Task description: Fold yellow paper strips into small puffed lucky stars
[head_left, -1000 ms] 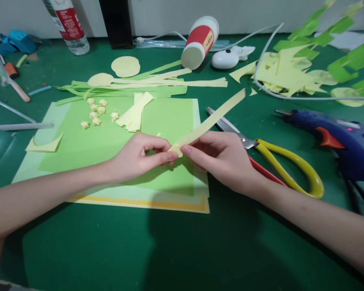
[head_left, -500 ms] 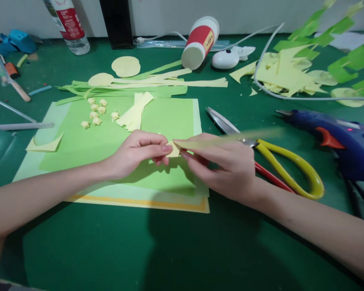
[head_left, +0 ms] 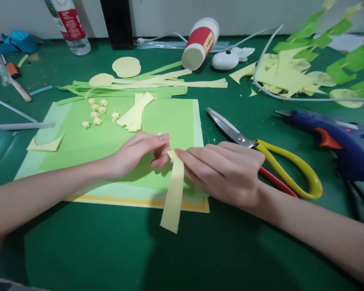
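Note:
My right hand (head_left: 221, 171) pinches a pale yellow paper strip (head_left: 175, 194) near its folded upper end. The strip's long tail hangs down toward me, past the paper's front edge. Just left of the fold is my left hand (head_left: 147, 151), its thumb lifted apart from the curled fingers; whether a fingertip touches the strip is hard to see. Beneath both hands lie green paper sheets (head_left: 79, 157). Several small folded paper stars (head_left: 94, 114) sit on them, beside a crossed bunch of short yellow strips (head_left: 136, 113).
Yellow-handled scissors (head_left: 242, 139) lie right of the sheets, partly behind my right hand. Farther right is a blue glue gun (head_left: 327, 133). Long paper strips (head_left: 157, 85), a tipped paper cup (head_left: 200, 44), a bottle (head_left: 71, 28) and yellow scraps (head_left: 282, 74) lie farther back.
The strip's tail has swung from pointing right over my right hand to hanging down toward me. My left thumb has lifted off the folded end. My right hand has turned knuckles-up.

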The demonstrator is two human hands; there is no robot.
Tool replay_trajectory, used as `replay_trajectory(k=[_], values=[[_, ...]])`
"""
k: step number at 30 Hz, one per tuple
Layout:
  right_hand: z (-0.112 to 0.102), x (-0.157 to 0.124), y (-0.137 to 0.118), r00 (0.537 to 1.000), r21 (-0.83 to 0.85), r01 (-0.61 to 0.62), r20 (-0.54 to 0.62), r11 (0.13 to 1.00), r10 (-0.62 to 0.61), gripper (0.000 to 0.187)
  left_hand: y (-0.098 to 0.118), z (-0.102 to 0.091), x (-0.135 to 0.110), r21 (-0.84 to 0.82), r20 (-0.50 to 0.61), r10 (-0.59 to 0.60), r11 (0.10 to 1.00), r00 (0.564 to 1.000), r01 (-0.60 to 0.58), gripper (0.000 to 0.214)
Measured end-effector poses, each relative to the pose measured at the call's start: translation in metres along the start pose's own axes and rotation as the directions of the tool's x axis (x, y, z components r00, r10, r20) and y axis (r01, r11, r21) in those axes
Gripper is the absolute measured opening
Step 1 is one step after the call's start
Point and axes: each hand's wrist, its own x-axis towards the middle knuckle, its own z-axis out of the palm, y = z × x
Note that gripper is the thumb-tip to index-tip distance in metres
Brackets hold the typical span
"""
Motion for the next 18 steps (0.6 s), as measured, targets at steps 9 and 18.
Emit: replay_trajectory(k=[9, 18], values=[[0.010, 0.005, -0.004, 0.938, 0.246, -0.342, 0.152, 0.907, 0.312, 0.015, 0.001, 0.009, -0.001, 0.060, -0.280, 0.186, 0.982, 0.942, -0.177, 0.015], [0.005, 0.011, -0.001, 0.834, 0.502, -0.551, 0.318, 0.667, 0.450, 0.013, 0.002, 0.012, -0.005, 0.601, -0.221, 0.428, 0.768, 0.877, -0.223, 0.003]])
